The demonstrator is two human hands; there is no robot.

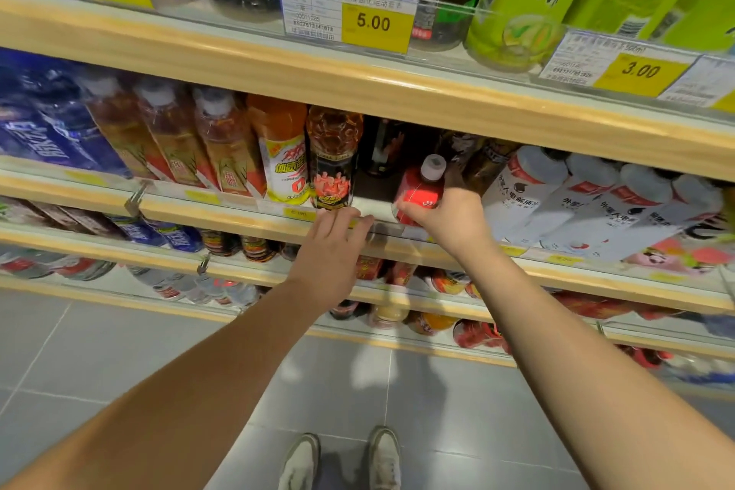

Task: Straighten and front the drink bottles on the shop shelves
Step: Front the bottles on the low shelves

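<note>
My right hand [445, 221] grips a small red-labelled bottle with a white cap [421, 187] at the front of the middle shelf [238, 211]. The bottle leans to the left in a gap between a dark amber bottle with a black and red label [333, 159] and a row of white bottles [557, 195]. My left hand [334, 247] rests with straight fingers on the shelf's front edge, just below the amber bottle. Darker bottles stand further back in the gap, partly hidden.
Left of the amber bottle stand a yellow-labelled orange drink [282, 155], tea bottles [175, 139] and blue bottles [47, 131]. The upper shelf holds green [529, 0] and black bottles behind price tags [374, 26]. Lower shelves carry more drinks. Grey tiled floor [119, 350] lies below.
</note>
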